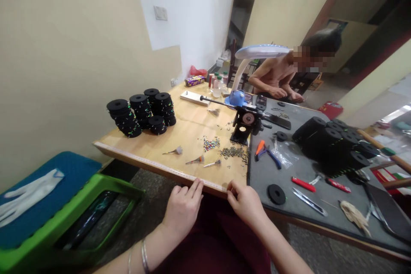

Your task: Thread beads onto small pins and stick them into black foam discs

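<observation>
My left hand (pixel 183 207) is at the front edge of the wooden table, fingers pressed together on the white measuring tape (pixel 154 163) fixed along that edge. A little to its right, my right hand (pixel 244 200) is curled with thumb and fingertips together at the tape's right end. Whatever either hand pinches is too small to make out. Beyond them lie small brushes (pixel 212 163), a scatter of coloured beads (pixel 211 143) and a heap of small metal pieces (pixel 233 152). Behind the heap stands a black winding device (pixel 245 124) with a long rod.
Black foam spools (pixel 123 117) are stacked at the left, with more spools (pixel 334 143) at the right. Pliers (pixel 269 154), scissors (pixel 310 202) and a loose spool (pixel 276 194) lie on the grey mat. A desk lamp (pixel 237 97) stands behind; another person (pixel 272 79) sits beyond.
</observation>
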A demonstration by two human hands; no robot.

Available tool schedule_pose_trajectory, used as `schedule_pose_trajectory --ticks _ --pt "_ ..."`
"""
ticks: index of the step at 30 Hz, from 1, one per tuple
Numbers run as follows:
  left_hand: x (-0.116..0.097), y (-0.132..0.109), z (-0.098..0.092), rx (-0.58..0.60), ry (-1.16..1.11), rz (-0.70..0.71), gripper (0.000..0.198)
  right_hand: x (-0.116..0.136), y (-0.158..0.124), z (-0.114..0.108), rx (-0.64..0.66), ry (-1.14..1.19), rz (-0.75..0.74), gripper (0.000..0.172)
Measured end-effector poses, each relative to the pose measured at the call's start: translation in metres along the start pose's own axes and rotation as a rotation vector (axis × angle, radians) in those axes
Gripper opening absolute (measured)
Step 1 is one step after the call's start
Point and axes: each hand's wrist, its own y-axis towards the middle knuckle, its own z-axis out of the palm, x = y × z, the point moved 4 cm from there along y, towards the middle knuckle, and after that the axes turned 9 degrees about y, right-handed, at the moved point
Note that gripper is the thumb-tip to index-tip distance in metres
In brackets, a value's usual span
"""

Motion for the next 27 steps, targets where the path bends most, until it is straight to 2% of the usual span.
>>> schedule_pose_trajectory --ticks 6,10,13,16,18,20,22,24,27 --pt "0.001 -0.001 0.002 0.027 0.001 -0.020 0.032 -0.001 0.001 0.001 -0.005 0.020 0.007 0.011" --pt "0.007 0.006 -0.004 0.079 -0.115 -0.070 0.029 -0.001 -0.001 0.000 -0.002 0.040 -0.003 0.011" --pt "0.006 0.015 -0.012 0.083 -0.346 -0.103 0.027 -0.003 -0.003 0.000 -0.007 0.079 -0.034 0.013" --pt "-0.006 0.026 -0.016 0.087 -0.671 -0.128 0.033 -0.004 -0.007 -0.002 -0.029 0.142 -0.078 0.014" --pt "-0.017 0.032 -0.011 0.192 -0.885 -0.192 0.034 -0.004 -0.010 -0.004 -0.035 0.239 -0.115 0.013" --pt "-0.028 0.037 -0.004 0.328 -1.062 -0.247 0.024 -0.003 -0.014 -0.007 -0.023 0.371 -0.147 0.012" --pt "-0.035 0.041 -0.001 0.410 -1.216 -0.270 0.016 -0.003 -0.018 -0.009 0.020 0.535 -0.147 0.009" --pt "-0.038 0.044 -0.002 0.439 -1.373 -0.299 0.020 -0.005 -0.023 -0.010 0.102 0.740 -0.105 0.007" --pt "-0.037 0.045 -0.008 0.489 -1.556 -0.381 0.021 -0.008 -0.029 -0.008 0.256 1.013 -0.004 0.014"
